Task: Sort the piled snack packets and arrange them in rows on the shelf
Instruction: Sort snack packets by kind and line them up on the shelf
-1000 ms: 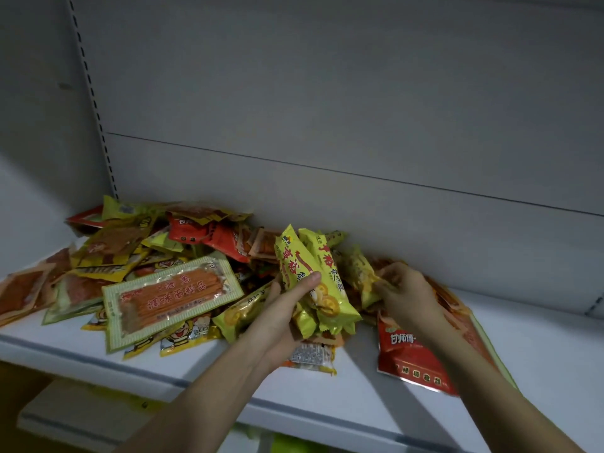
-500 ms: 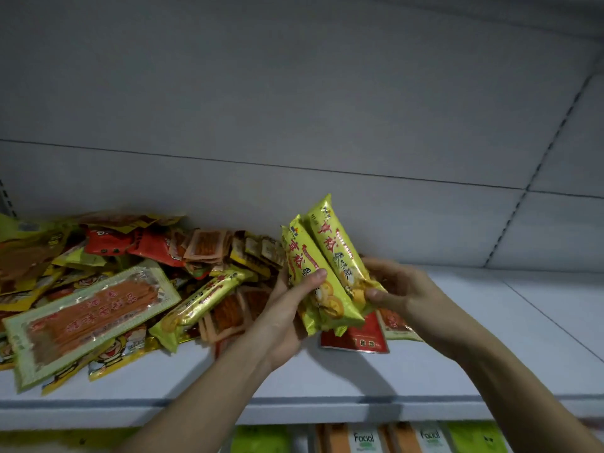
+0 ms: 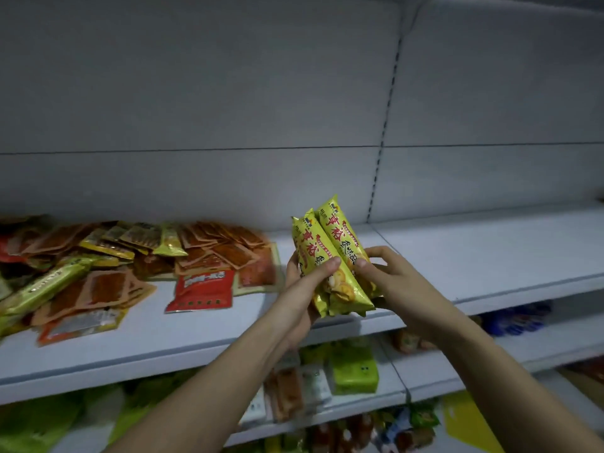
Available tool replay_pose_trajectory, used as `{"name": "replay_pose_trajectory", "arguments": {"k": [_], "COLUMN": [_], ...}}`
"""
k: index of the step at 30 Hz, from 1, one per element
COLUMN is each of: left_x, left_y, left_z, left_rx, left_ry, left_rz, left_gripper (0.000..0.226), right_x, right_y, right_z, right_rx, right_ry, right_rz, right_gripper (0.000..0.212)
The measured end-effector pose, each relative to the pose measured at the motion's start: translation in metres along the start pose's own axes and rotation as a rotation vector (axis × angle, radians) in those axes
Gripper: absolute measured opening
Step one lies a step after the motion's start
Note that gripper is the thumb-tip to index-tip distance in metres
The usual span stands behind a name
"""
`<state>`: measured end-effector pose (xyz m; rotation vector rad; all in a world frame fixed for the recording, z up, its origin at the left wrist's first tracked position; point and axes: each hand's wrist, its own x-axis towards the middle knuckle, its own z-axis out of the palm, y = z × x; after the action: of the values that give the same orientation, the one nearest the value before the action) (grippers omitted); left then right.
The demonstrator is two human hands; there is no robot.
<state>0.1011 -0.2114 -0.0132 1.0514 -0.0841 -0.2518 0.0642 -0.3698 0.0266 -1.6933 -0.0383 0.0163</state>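
A: What is seen at nine o'clock?

B: A loose pile of flat orange, red and yellow-green plastic snack packets is spread on the pale grey metal shelf, with a red rectangular foil packet lying at the pile's three o'clock edge.

A: And at the centre?

B: A bundle of long yellow-green plastic packets with red lettering is held above the shelf's front edge, tilted with the tops toward eleven o'clock. The bundle is gripped by the left hand from its eight o'clock side, the thumb laid across the front.

A: What is found at three o'clock of the bundle?

B: The right hand is curled round the same bundle, the thumb pressed on the front. Blurred packaged goods are seen on the lower shelf at six o'clock.
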Motion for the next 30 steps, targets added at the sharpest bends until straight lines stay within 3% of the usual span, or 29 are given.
{"name": "replay_pose_trajectory", "arguments": {"k": [9,13,17,24,30], "left_x": [0.025,0.039,0.065,0.151,0.247], "left_y": [-0.103,-0.139,-0.168,-0.216,-0.265], "left_z": [0.179,0.242,0.288,0.363,0.439], "left_rx": [0.174,0.201,0.206,0.252,0.171], "left_ry": [-0.190,-0.224,-0.264,-0.265,-0.303], "left_rz": [0.066,0.104,0.109,0.095,0.023], "left_gripper": [0.069,0.078,0.073,0.074,0.096], "right_x": [-0.059,-0.077,-0.072,-0.029,0.031], "right_y": [0.034,0.046,0.064,0.079,0.083], "right_z": [-0.186,-0.249,-0.300,-0.398,-0.515], "right_rx": [0.012,0.071,0.088,0.050,-0.004], "right_ry": [0.229,0.330,0.410,0.458,0.380], "right_rz": [0.056,0.050,0.042,0.042,0.105], "right_gripper": [0.027,0.023,0.025,0.023,0.029]}}
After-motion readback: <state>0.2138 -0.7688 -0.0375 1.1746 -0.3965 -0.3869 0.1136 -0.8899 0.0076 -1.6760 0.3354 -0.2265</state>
